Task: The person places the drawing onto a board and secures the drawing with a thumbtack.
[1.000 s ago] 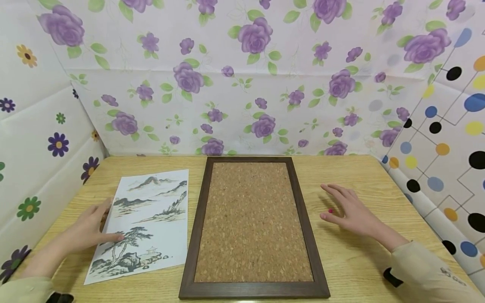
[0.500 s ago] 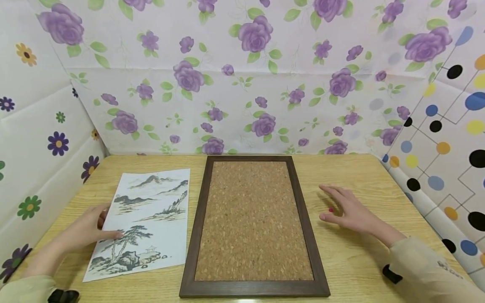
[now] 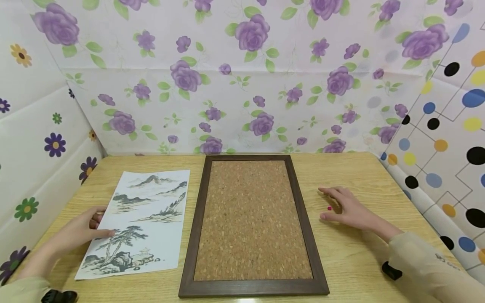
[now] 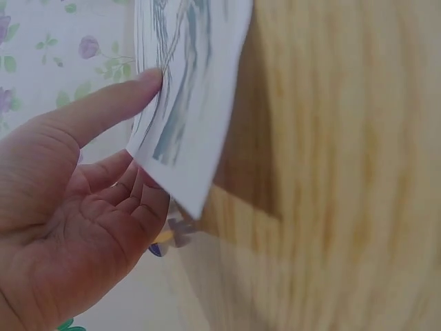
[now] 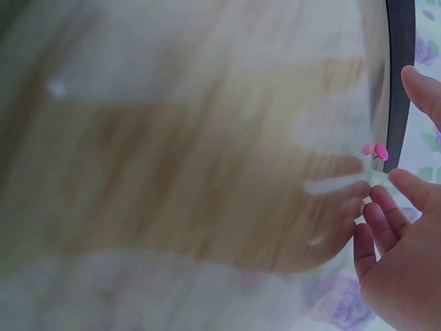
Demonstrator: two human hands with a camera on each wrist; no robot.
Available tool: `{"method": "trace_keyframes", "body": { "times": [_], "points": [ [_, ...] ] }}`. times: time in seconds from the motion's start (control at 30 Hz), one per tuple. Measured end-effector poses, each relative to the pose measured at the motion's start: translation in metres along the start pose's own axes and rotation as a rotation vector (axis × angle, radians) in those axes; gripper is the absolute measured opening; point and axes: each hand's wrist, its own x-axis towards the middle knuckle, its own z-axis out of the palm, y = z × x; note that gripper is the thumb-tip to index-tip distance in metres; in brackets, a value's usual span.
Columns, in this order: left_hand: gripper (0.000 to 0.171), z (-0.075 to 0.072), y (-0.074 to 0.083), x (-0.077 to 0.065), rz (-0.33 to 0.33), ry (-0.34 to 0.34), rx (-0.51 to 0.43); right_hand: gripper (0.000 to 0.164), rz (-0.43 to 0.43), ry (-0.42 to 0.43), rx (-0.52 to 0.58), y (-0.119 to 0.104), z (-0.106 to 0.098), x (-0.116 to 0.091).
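Observation:
A white paper print (image 3: 163, 235) with an ink landscape of mountains and pines is at the left of the table. My left hand (image 3: 73, 231) pinches its left edge, thumb on the printed face and fingers underneath. In the left wrist view the near corner of the paper (image 4: 182, 162) is off the tabletop and casts a shadow. On the right, my right hand (image 3: 350, 210) hovers low with thumb and index finger apart. Close by them a small pink push pin (image 5: 381, 152) stands on the table, touched by neither.
A cork board (image 3: 251, 219) in a dark brown wooden frame (image 3: 254, 288) lies flat between the hands. Floral sheeting (image 3: 227, 105) rises behind the wooden table (image 3: 352, 261). Patterned sheets flank both sides.
The paper's near end has swung slightly left, and my left hand has shifted a little left with it. My right hand has barely moved. The cork board lies as before.

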Motion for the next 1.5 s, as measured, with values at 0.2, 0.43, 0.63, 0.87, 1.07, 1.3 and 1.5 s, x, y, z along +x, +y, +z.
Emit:
{"method": "trace_keyframes", "body": {
  "times": [0.2, 0.43, 0.63, 0.87, 1.07, 1.3, 1.5],
  "points": [
    [0.077, 0.0, -0.001, -0.002, 0.017, 0.012, -0.03, 0.071, -0.032, 0.002, 0.006, 0.006, 0.002, 0.0],
    [0.071, -0.007, -0.003, -0.003, 0.02, -0.033, -0.08, 0.066, -0.06, 0.015, 0.019, 0.011, 0.003, -0.002],
    [0.07, -0.012, -0.003, -0.005, -0.007, -0.08, -0.164, 0.063, -0.066, 0.029, 0.01, 0.013, 0.002, -0.004],
    [0.07, -0.014, -0.001, -0.005, -0.054, -0.089, -0.168, 0.058, -0.075, 0.037, 0.015, 0.015, -0.001, -0.007],
    [0.07, -0.016, 0.0, -0.004, -0.106, -0.101, -0.139, 0.056, -0.08, 0.047, 0.01, 0.015, -0.002, -0.009],
    [0.07, -0.016, -0.004, -0.004, -0.112, -0.131, -0.208, 0.058, -0.064, 0.031, 0.006, 0.02, -0.003, -0.01],
    [0.071, -0.017, -0.009, -0.004, -0.112, -0.153, -0.269, 0.058, -0.063, 0.023, 0.019, 0.023, -0.003, -0.01]
  ]
}}
